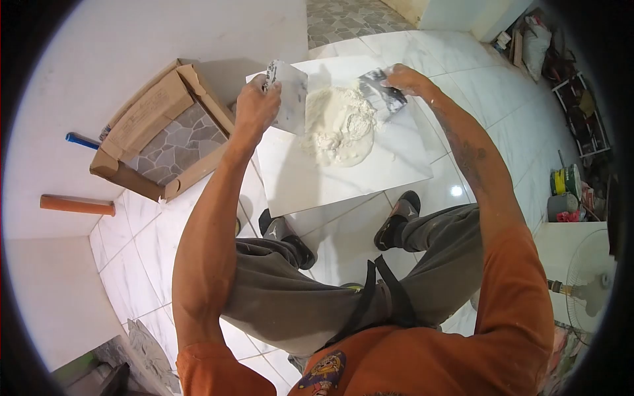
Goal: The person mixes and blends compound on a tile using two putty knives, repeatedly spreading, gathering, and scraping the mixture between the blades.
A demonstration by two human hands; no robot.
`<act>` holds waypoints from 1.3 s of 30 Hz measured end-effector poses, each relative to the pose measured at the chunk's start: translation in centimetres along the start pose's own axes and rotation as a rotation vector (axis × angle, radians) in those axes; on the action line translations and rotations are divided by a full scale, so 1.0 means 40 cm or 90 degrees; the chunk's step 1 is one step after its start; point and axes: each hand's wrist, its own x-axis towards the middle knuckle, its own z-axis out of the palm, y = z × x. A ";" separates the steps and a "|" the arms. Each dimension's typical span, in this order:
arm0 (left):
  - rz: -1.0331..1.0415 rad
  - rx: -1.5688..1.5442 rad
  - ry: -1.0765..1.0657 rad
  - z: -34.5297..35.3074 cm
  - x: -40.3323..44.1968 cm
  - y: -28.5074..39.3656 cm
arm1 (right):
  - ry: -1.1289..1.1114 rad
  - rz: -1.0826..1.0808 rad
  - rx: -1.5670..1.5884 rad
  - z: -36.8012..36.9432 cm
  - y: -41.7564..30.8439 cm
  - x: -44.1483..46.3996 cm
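Observation:
My left hand (pixel 259 102) is closed round the dark handle of a wide flat trowel (pixel 289 99), whose blade stands at the left edge of a white powder heap. On the far right side of the heap, my right hand (pixel 404 80) pinches a dark, smeared flat blade (pixel 383 92). Between the two tools lies the pale powder heap (pixel 340 125), wet and pasty in places. It rests on a white square tile (pixel 389 162) in front of my feet.
An open cardboard box (pixel 142 122) with stone-patterned tile leans at the left. Two pipes, blue (pixel 82 140) and orange (pixel 77 204), stick out of the left wall. At the right are paint cans (pixel 565 181), a metal rack (pixel 581 115) and a fan (pixel 592 290).

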 end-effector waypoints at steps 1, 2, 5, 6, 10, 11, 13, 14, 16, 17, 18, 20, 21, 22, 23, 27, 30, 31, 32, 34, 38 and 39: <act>-0.002 -0.006 -0.002 0.002 0.000 -0.002 | 0.006 -0.001 -0.020 0.018 -0.016 0.008; -0.006 -0.013 -0.008 0.005 0.000 0.000 | 0.012 -0.002 -0.039 0.032 -0.035 0.017; -0.008 -0.018 -0.014 0.023 -0.003 0.020 | -0.009 -0.024 -0.114 0.042 -0.105 0.012; -0.004 -0.006 -0.008 0.030 -0.005 0.033 | -0.007 -0.087 -0.211 0.045 -0.136 -0.004; -0.007 -0.002 0.006 0.059 0.010 0.040 | 0.018 -0.177 -0.419 0.120 -0.259 -0.093; -0.002 -0.010 0.011 0.059 0.013 0.042 | 0.018 -0.162 -0.458 0.142 -0.294 -0.125; 0.008 -0.024 0.021 0.050 0.018 0.044 | 0.056 -0.193 -0.501 0.168 -0.323 -0.186; 0.019 -0.010 0.040 0.042 0.021 0.043 | 0.076 -0.192 -0.507 0.171 -0.339 -0.216; 0.035 0.013 0.075 0.028 0.015 0.040 | 0.109 -0.198 -0.501 0.176 -0.344 -0.258; 0.019 0.002 0.068 0.020 0.012 0.041 | 0.100 -0.247 -0.549 0.191 -0.313 -0.260; 0.004 -0.011 0.061 0.010 0.008 0.050 | 0.092 -0.296 -0.598 0.220 -0.260 -0.254; -0.007 -0.027 0.039 0.002 0.004 0.052 | 0.055 -0.335 -0.705 0.243 -0.232 -0.283; -0.004 -0.032 0.026 -0.001 0.007 0.052 | 0.097 -0.341 -0.665 0.230 -0.233 -0.291; -0.004 -0.036 0.014 -0.002 0.004 0.050 | 0.136 -0.348 -0.623 0.212 -0.231 -0.305; 0.009 -0.038 0.008 -0.001 -0.003 0.042 | 0.171 -0.352 -0.581 0.198 -0.223 -0.323; 0.083 -0.006 -0.012 -0.029 -0.024 0.077 | 0.221 -0.121 -0.389 0.092 -0.168 -0.389; 0.156 0.024 -0.008 -0.038 -0.023 0.079 | 0.088 0.179 0.283 0.077 0.015 -0.448; 0.183 0.030 -0.002 -0.039 -0.021 0.080 | 0.078 0.202 0.408 0.096 0.037 -0.496; 0.207 0.028 -0.004 -0.036 -0.016 0.076 | 0.038 0.199 0.530 0.118 0.087 -0.523; 0.256 0.031 -0.007 -0.034 -0.011 0.071 | 0.086 0.256 0.576 0.182 0.070 -0.565; 0.233 -0.001 -0.056 -0.020 -0.037 0.105 | 0.124 0.184 0.709 0.290 0.026 -0.528; 0.254 0.007 -0.056 -0.013 -0.039 0.109 | 0.150 0.203 0.707 0.309 -0.005 -0.507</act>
